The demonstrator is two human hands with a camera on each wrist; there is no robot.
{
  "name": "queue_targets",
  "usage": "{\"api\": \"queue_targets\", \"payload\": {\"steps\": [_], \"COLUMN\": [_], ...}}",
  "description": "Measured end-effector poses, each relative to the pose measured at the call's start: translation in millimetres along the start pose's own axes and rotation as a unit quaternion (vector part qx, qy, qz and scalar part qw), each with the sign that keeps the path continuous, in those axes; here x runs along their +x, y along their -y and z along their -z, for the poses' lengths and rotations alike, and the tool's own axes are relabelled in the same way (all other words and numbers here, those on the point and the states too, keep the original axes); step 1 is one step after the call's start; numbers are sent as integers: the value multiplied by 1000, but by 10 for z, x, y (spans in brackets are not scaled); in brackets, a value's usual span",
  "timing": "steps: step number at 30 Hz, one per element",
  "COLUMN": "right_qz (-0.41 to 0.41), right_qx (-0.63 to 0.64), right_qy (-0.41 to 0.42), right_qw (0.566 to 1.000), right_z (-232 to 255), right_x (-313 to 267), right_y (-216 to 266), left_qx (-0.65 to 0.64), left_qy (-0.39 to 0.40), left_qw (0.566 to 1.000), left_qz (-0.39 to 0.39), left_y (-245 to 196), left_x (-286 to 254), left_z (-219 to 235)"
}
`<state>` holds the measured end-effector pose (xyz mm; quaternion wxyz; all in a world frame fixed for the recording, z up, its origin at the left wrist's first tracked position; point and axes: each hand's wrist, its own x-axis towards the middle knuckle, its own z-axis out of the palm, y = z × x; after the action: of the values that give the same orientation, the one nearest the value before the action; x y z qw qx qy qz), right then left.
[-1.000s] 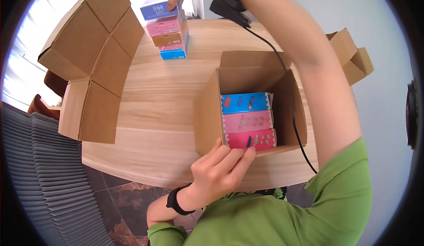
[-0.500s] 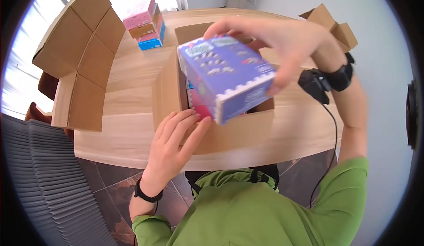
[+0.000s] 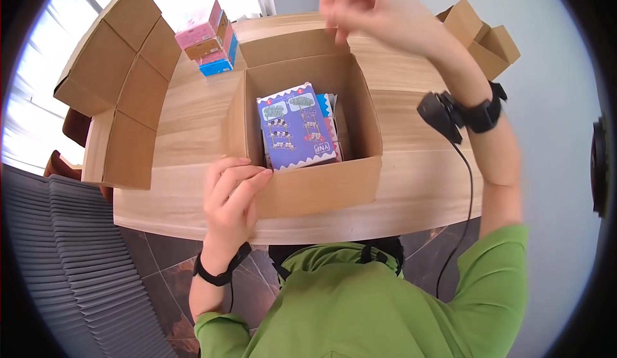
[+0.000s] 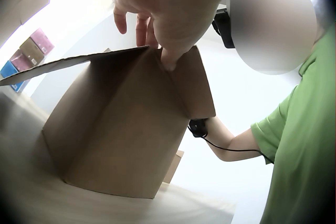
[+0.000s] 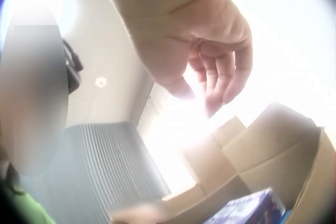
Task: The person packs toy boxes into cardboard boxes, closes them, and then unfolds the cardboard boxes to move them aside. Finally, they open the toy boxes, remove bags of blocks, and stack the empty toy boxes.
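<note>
An open cardboard box (image 3: 321,187) stands on the table in front of me. Inside it, a purple toy box (image 3: 295,130) printed with small figures lies slightly askew over other colourful boxes. A blue box (image 3: 324,104) peeks out past its right side; most of the layer below is hidden. My left hand (image 3: 228,197) grips the carton's near left corner, its thumb (image 4: 169,58) against the cardboard in the left wrist view. Above the carton's far right side, my right hand (image 3: 379,11) is raised with loosely bent fingers and holds nothing.
At the back left is a stack of pink, brown and blue boxes (image 3: 209,36). A tall folded cardboard piece (image 3: 122,81) stands along the left edge, and another cardboard carton (image 3: 482,43) at the back right. A black cable (image 3: 471,191) hangs from my right wrist.
My right hand has brought the purple box from the top of the stack into the carton, let go and risen away. My left hand has stayed at the carton's near rim.
</note>
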<state>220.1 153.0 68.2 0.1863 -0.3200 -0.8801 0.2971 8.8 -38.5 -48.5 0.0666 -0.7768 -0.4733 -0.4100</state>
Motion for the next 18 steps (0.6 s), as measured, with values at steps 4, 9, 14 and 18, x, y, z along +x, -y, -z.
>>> {"api": "queue_targets", "payload": {"steps": [4, 9, 14, 18], "right_qz": [-15, -66, 16, -94], "right_qx": [24, 184, 80, 74], "right_qy": [-99, 120, 58, 70], "right_qw": [995, 973, 995, 990], "right_z": [-123, -259, -311, -307], "right_x": [299, 259, -174, -540], "right_y": [-479, -845, -791, -545], "left_qx": [-28, -63, -78, -407], "left_qy": [48, -16, -122, 4], "left_qw": [998, 982, 919, 733], "left_qz": [24, 175, 368, 545], "left_y": [97, 222, 484, 507], "left_x": [145, 171, 106, 121], "left_z": [76, -43, -225, -252]}}
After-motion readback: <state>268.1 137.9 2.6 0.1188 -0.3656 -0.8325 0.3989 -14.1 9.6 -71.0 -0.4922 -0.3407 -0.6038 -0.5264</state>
